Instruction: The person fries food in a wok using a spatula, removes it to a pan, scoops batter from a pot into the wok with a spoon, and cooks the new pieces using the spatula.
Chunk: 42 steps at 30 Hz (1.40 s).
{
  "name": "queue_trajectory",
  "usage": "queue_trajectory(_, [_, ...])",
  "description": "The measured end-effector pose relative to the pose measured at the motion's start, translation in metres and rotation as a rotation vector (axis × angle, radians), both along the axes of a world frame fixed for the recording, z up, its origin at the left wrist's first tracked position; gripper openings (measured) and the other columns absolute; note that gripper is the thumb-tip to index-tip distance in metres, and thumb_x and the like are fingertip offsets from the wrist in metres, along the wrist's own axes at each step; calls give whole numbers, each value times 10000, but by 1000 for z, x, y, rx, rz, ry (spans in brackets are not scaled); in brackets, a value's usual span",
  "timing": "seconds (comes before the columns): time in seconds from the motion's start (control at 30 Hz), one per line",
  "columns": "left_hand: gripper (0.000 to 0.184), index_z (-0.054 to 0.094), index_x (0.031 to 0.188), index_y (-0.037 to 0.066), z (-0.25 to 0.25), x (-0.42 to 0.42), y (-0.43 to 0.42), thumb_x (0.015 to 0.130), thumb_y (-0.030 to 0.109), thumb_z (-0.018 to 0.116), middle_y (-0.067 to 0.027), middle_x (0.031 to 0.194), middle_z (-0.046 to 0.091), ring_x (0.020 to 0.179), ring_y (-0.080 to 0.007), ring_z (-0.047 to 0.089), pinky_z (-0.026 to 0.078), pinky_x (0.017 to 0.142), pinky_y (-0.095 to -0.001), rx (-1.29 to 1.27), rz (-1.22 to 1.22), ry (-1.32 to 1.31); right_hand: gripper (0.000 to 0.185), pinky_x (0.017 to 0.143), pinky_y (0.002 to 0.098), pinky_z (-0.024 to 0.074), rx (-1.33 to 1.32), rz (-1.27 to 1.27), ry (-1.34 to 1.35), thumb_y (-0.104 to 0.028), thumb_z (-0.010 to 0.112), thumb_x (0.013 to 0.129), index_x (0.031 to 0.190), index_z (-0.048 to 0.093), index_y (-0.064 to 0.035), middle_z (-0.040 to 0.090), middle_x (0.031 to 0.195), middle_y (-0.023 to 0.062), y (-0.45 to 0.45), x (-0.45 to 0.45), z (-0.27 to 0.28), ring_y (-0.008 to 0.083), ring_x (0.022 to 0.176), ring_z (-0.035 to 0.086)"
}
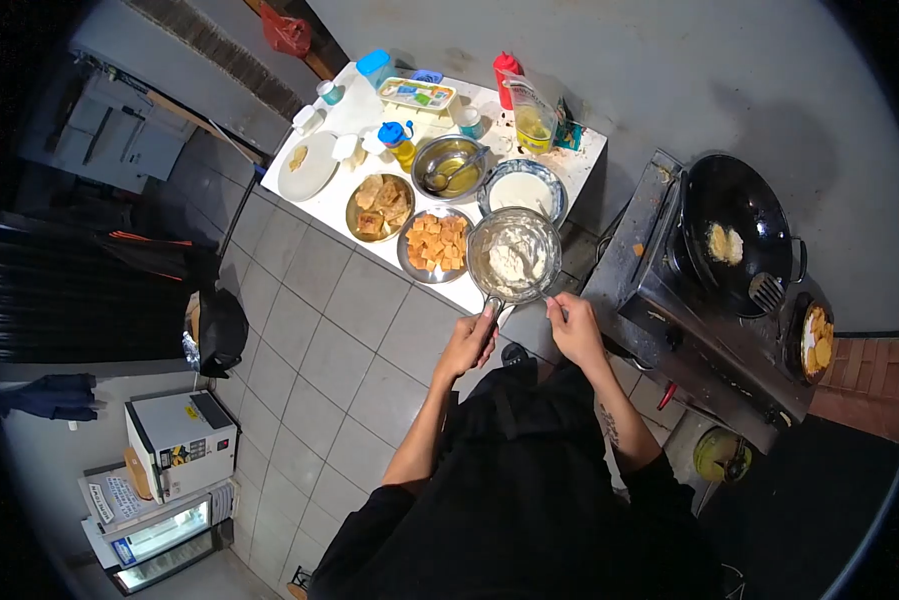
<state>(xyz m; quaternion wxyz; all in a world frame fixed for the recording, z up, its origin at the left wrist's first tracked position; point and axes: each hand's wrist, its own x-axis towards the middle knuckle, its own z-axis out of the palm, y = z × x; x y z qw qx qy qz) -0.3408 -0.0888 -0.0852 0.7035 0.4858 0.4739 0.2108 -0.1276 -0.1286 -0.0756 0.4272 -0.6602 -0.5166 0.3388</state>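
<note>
A metal saucepan (pixel 487 284) holds thick, pale batter (pixel 517 262) that also smears its inner wall. My left hand (pixel 466 345) is closed around its handle and keeps it up at the table's front corner. At the pan's near right edge, the thumb and fingers of my right hand (pixel 575 328) are pinched together on the rim. Just behind the pan lies a blue-patterned plate (pixel 559 180) with a white, smooth-looking content. To its left, a steel plate (pixel 406 262) carries orange-brown cubes (pixel 436 243).
The white table (pixel 319 205) also bears a bowl of browned pieces (pixel 381 207), a steel bowl with yellow liquid and a ladle (pixel 439 180), and a red squeeze bottle (pixel 506 78). On the right, a black wok (pixel 714 190) with frying food and a slotted spatula (pixel 766 292) sits on the stove (pixel 659 270).
</note>
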Motion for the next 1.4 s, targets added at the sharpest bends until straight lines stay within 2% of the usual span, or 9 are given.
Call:
queue_trajectory(0.2, [546, 556, 665, 45, -25, -8, 12, 940, 516, 517, -3, 502, 490, 408, -72, 432, 334, 378, -244, 65, -88, 255, 395, 729, 471, 462, -286, 177, -51, -295, 569, 911, 925, 610, 98, 616, 809, 312, 14, -3, 4, 457, 828, 617])
queue_trajectory(0.27, [536, 565, 656, 47, -34, -12, 17, 903, 522, 573, -1, 508, 500, 419, -71, 440, 340, 388, -246, 65, -109, 290, 360, 572, 395, 450, -236, 119, -218, -272, 615, 896, 992, 607, 74, 614, 632, 189, 13, 6, -6, 251, 597, 620])
queue_trajectory(0.37, [514, 605, 687, 42, -53, -15, 24, 827, 531, 675, -8, 514, 518, 423, -74, 463, 366, 398, -250, 70, -130, 354, 423, 748, 458, 484, -321, 80, -186, -321, 604, 889, 1060, 586, 65, 649, 831, 256, 2, 27, -1, 422, 826, 630])
queue_trajectory(0.47, [503, 657, 762, 14, -73, -15, 31, 775, 511, 739, -18, 524, 536, 422, -84, 494, 394, 400, -260, 66, -107, 394, 383, 721, 431, 493, -306, 65, -153, -301, 606, 890, 1064, 592, 40, 650, 807, 236, -15, 55, -2, 378, 794, 647])
queue_trajectory(0.57, [514, 669, 865, -38, -135, -28, 45, 744, 450, 779, -123, 642, 637, 579, -195, 618, 493, 550, -362, 422, 7, 456, 328, 679, 376, 494, -321, 21, -37, -264, 614, 889, 1070, 601, 9, 653, 782, 187, -41, 92, -19, 279, 733, 648])
queue_trajectory(0.6, [535, 654, 979, -33, -122, -27, 49, 732, 422, 789, -173, 784, 685, 700, -249, 658, 518, 667, -386, 374, -4, 537, 309, 668, 363, 493, -315, -13, -9, -250, 616, 890, 1068, 603, 2, 651, 771, 167, -49, 100, -18, 248, 714, 643])
queue_trajectory(0.73, [520, 598, 1113, -28, -93, -40, 58, 787, 344, 757, -160, 898, 688, 768, -289, 656, 528, 730, -378, 830, 76, 577, 249, 715, 338, 485, -237, -168, 50, -204, 605, 910, 1048, 610, 3, 645, 848, 124, -97, 144, 28, 164, 780, 620])
queue_trajectory(0.97, [232, 624, 1039, -25, 36, 62, 79, 914, 170, 636, -47, 844, 662, 784, -95, 613, 485, 700, -243, 651, 177, 176, 215, 790, 399, 484, -150, -923, -604, -115, 568, 909, 1083, 613, 2, 635, 973, 192, -203, 242, 60, 335, 900, 626])
queue_trajectory(1.4, [290, 654, 1032, -43, 112, 309, 88, 920, 222, 621, -98, 811, 676, 703, -131, 608, 486, 660, -279, 837, -118, 145, 359, 963, 464, 396, -450, -782, -858, 53, 562, 791, 1147, 516, 65, 538, 1132, 233, -219, 374, -8, 426, 1099, 463])
